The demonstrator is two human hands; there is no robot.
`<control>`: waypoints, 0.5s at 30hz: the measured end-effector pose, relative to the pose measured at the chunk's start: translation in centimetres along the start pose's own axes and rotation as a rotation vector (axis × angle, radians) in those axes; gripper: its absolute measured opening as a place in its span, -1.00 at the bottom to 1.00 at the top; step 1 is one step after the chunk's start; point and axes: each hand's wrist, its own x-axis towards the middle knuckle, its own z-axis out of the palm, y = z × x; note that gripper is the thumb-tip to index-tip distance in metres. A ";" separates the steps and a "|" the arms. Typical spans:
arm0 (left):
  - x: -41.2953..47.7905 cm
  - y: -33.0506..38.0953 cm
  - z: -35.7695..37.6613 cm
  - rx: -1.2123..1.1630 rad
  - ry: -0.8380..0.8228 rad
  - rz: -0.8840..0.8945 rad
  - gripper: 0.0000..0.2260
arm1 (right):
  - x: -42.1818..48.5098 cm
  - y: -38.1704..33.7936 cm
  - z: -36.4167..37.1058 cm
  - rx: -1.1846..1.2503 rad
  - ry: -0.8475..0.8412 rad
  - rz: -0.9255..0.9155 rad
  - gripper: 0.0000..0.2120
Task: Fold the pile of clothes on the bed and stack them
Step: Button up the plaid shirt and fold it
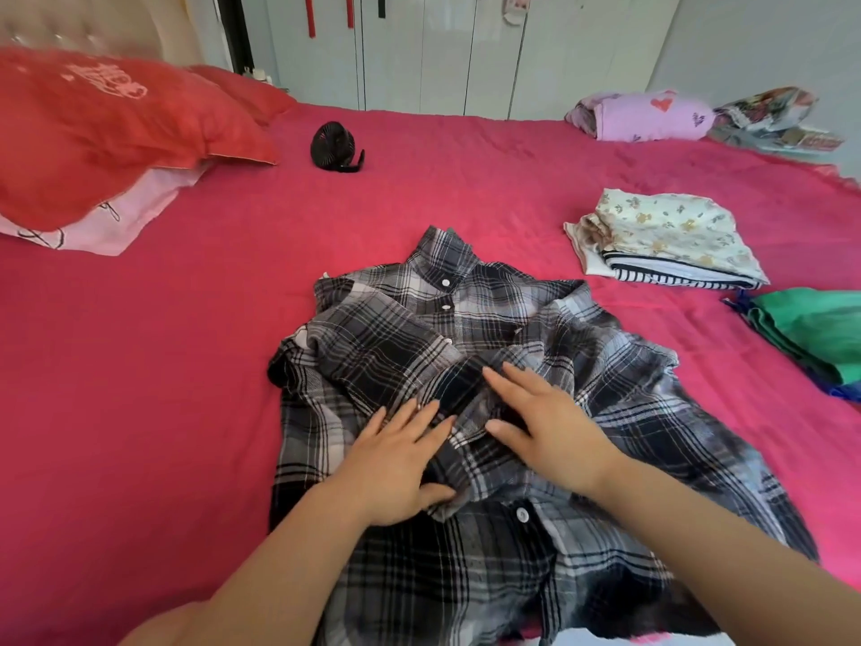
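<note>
Mid-fold here on a black, grey and white plaid button-up flannel shirt, spread front-up in the middle of the bed with the pink-red cover, collar pointing away, hem down at the near edge. Left hand and right hand both flat on the bunched sleeve cloth over the chest, just beside each other, fingers straight and released, gripping nothing, only pressing fabric down. Looks like the sleeve-tucking stage, so probably early-to-middle on this one garment. Tips for doing this bit well: smooth outward from the button line rather than inward, to avoid trapping a lump under the cuff. Lay the folded-in sleeve straight down the body, no diagonal. Then square up the right side, wider and more rumpled than the left at the moment. Only after that, bring the hem up toward the collar. Aim for roughly the footprint of the folded cream floral top on a navy-striped one, sitting well apart to the right, for a flat stack. Loose green garment further right, probably next in line. Biggest risk, as a guess: rushing the final fold over that middle lump and ending up with a wobbly pile.
</note>
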 end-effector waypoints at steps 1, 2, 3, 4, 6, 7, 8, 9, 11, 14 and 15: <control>0.0 -0.2 0.1 0.000 -0.015 -0.005 -0.29 | -0.7 0.4 0.1 -0.064 -0.054 -0.007 -0.39; 0.1 -0.2 0.1 -0.018 -0.015 -0.008 -0.29 | -1.4 0.6 0.5 -0.122 -0.141 -0.010 -0.38; 0.2 -0.3 -0.2 -0.056 0.001 -0.011 -0.30 | -2.1 0.8 0.8 -0.146 -0.215 -0.007 -0.37; 0.3 -0.2 -0.4 -0.102 0.042 -0.008 -0.31 | -2.6 1.0 1.0 -0.132 -0.233 -0.002 -0.38; 0.5 -0.1 -0.8 -0.159 0.178 0.002 -0.30 | -2.9 1.2 0.7 -0.045 -0.118 -0.007 -0.40; 0.5 0.0 -0.9 -0.156 0.230 0.004 -0.29 | -3.1 1.2 0.4 -0.017 -0.051 -0.017 -0.40; 0.5 0.1 -0.7 -0.140 0.240 0.002 -0.29 | -3.3 1.0 0.2 -0.025 -0.025 -0.025 -0.40; 0.5 0.2 -0.5 -0.114 0.207 -0.005 -0.32 | -3.6 0.8 0.3 -0.059 -0.050 -0.035 -0.39; 0.5 0.5 0.4 -0.050 0.063 -0.012 -0.35 | -4.3 0.5 1.1 -0.138 -0.219 -0.037 -0.36; 0.6 0.3 0.4 -0.052 0.010 -0.016 -0.32 | -4.1 0.4 0.4 -0.081 -0.260 -0.031 -0.41; 0.8 0.2 -0.1 -0.085 0.039 -0.018 -0.32 | -3.6 0.4 -0.3 -0.031 -0.196 -0.039 -0.42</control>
